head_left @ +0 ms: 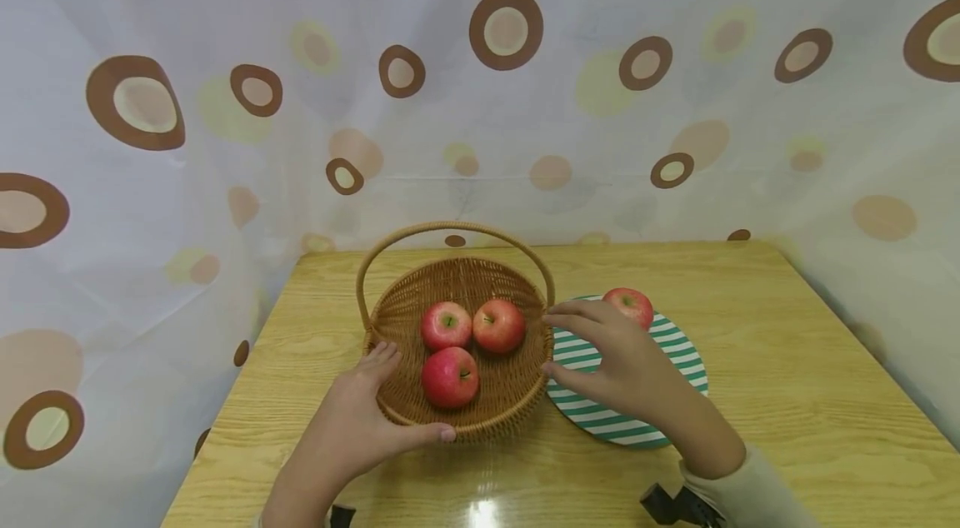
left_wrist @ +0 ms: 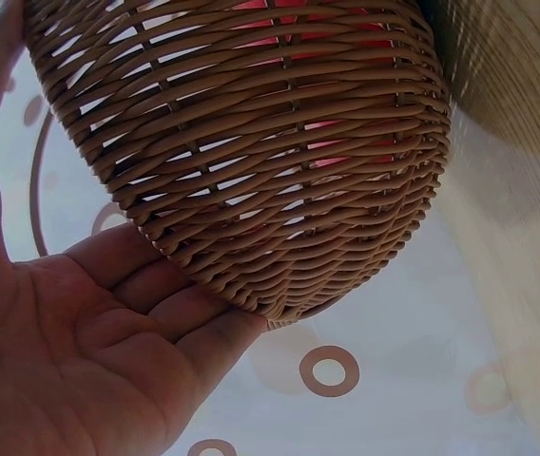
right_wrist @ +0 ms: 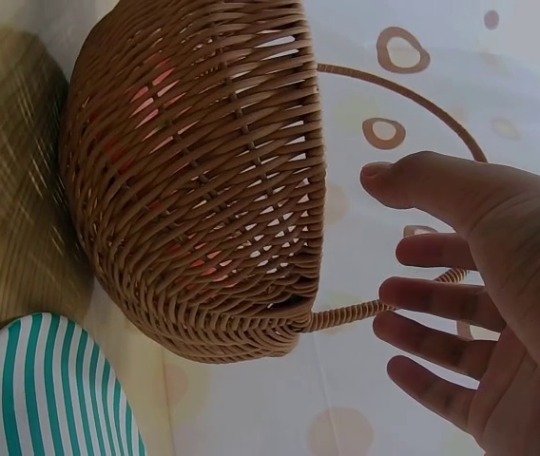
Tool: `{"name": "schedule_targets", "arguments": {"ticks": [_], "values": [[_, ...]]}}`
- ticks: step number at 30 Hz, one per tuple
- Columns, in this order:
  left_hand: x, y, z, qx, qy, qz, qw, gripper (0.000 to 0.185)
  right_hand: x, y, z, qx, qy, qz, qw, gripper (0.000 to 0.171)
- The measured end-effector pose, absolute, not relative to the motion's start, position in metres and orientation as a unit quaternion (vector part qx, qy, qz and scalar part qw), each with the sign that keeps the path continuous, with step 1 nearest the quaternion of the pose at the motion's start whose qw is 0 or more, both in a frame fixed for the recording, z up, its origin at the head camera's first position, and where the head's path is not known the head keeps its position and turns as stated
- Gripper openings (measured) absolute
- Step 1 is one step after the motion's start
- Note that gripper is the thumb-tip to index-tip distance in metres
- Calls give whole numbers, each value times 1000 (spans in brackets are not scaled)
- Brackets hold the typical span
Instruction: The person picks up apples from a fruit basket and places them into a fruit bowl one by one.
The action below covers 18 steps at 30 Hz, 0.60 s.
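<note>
A brown wicker basket with an arched handle stands upright on the table and holds three red apples. My left hand is at its near left side, thumb spread along the front rim. In the left wrist view, the straight fingers reach the rim, their tips hidden behind the weave. To the basket's right is my right hand, fingers spread and empty. The right wrist view shows a gap between these fingertips and the basket wall. Another apple, partly covered by that hand, sits on a striped plate.
The round green-and-white striped plate lies right of the basket, under my right hand. The basket handle rises above the rim. A light wooden table extends to both sides. Behind it hangs a white curtain with brown rings.
</note>
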<state>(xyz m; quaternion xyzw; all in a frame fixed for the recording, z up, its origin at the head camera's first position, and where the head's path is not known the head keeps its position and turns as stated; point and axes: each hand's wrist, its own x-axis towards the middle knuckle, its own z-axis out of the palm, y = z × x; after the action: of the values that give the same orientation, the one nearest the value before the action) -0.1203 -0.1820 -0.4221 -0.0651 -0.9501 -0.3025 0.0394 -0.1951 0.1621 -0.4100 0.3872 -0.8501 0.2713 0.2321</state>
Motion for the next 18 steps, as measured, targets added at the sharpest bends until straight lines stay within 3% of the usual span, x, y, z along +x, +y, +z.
{"name": "schedule_targets", "arguments": {"ticks": [18], "values": [[-121,-182,-421,-68,-950,-301,39,132,-190,148,-406,402,-846,279,215,54]]}}
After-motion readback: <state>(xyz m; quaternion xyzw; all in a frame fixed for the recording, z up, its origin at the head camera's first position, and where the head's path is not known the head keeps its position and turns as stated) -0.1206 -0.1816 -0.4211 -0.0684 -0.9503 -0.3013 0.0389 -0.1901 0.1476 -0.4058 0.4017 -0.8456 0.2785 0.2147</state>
